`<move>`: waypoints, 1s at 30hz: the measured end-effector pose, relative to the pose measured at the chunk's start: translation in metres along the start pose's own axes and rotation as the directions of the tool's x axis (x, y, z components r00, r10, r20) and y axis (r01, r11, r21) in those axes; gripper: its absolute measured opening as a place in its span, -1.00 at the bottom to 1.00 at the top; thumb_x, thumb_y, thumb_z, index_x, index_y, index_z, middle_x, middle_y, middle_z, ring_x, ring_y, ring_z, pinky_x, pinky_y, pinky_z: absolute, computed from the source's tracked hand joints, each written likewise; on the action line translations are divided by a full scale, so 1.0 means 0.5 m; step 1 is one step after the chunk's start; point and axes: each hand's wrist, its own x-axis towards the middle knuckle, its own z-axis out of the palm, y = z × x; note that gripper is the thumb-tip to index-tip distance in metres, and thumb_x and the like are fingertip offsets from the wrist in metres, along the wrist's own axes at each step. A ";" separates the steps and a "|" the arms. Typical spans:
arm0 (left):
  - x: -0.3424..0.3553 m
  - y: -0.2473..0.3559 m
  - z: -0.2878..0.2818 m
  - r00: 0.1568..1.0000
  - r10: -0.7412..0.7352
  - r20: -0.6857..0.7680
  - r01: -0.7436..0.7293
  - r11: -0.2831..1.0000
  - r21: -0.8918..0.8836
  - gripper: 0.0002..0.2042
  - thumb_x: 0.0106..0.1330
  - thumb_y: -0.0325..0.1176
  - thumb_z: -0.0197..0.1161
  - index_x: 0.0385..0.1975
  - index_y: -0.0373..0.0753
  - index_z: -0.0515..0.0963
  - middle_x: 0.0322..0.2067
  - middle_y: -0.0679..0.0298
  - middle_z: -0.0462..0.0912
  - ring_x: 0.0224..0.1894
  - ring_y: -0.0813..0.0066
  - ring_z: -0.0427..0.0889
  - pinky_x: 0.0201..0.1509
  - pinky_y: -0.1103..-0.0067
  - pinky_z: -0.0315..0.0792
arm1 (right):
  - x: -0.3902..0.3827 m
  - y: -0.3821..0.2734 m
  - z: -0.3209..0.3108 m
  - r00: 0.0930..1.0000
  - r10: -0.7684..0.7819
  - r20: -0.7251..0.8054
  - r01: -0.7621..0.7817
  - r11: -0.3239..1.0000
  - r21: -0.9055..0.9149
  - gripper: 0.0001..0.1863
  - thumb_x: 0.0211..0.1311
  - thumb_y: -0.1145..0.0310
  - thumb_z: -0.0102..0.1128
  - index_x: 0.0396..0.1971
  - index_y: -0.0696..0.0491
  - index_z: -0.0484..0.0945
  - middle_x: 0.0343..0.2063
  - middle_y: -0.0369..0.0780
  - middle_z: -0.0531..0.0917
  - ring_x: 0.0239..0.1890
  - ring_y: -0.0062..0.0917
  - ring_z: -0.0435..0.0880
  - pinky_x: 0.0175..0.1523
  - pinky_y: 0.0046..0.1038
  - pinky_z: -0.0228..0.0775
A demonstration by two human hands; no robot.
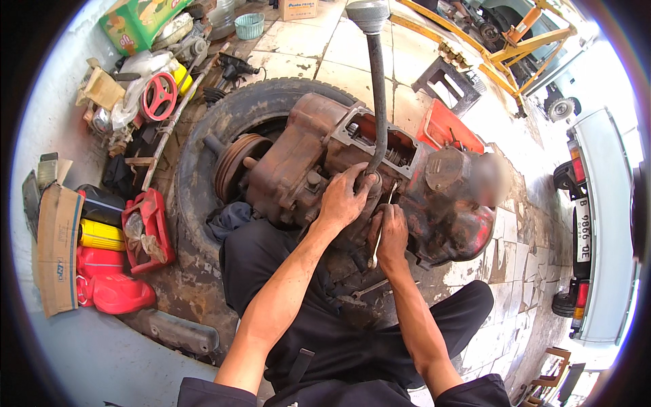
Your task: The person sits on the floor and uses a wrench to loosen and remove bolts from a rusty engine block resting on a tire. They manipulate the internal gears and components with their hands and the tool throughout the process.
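A rusty brown gearbox (291,156) rests across a tyre (193,156) in front of my knees, its top opening uncovered with gears inside. From its near side a long gear lever (377,88) rises, ending in a grey knob. My left hand (344,198) is closed around the lever's lower end, thumb and fingertips at its base. Just right of it, my right hand (390,237) grips a slim wrench (373,260); its upper end reaches the gearbox side near the opening. What the wrench tip meets is too small to make out.
Another wrench (369,290) lies on the floor between my legs. Behind the gearbox are a red tray (441,122) and a black plastic stool (451,85). Red containers (122,292) and a cardboard piece (57,251) line the left. A yellow frame (522,51) stands far right.
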 end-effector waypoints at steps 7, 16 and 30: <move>-0.001 0.005 -0.001 1.000 0.014 -0.015 -0.014 1.000 -0.015 -0.59 0.41 -0.02 0.13 0.04 -0.23 0.50 -0.11 -0.06 0.64 0.01 -0.11 0.57 0.08 0.25 0.42 | 0.024 0.002 -0.021 0.997 -0.049 0.054 0.049 0.999 0.008 -0.87 0.11 0.49 0.12 -0.36 0.20 0.42 -0.41 -0.02 0.48 -0.31 -0.08 0.51 -0.20 -0.15 0.36; 0.000 0.005 0.004 1.000 0.015 -0.019 -0.015 1.000 -0.013 -0.58 0.40 -0.01 0.14 0.05 -0.23 0.51 -0.11 -0.07 0.65 0.02 -0.10 0.58 0.07 0.27 0.43 | 0.239 0.103 -0.102 0.885 0.154 0.439 -0.208 0.975 0.078 -0.80 0.22 0.36 -0.01 -0.48 0.17 0.49 -0.58 -0.02 0.54 -0.52 -0.19 0.52 -0.37 -0.23 0.36; -0.001 0.003 -0.002 1.000 0.022 -0.018 -0.022 1.000 -0.019 -0.59 0.41 -0.01 0.13 0.02 -0.22 0.51 -0.17 -0.06 0.66 -0.05 -0.11 0.60 0.03 0.25 0.44 | 0.021 -0.007 -0.049 0.992 0.090 0.093 -0.096 0.993 0.065 -0.89 0.18 0.50 0.09 -0.31 0.18 0.46 -0.39 -0.03 0.56 -0.28 -0.10 0.61 -0.19 -0.17 0.43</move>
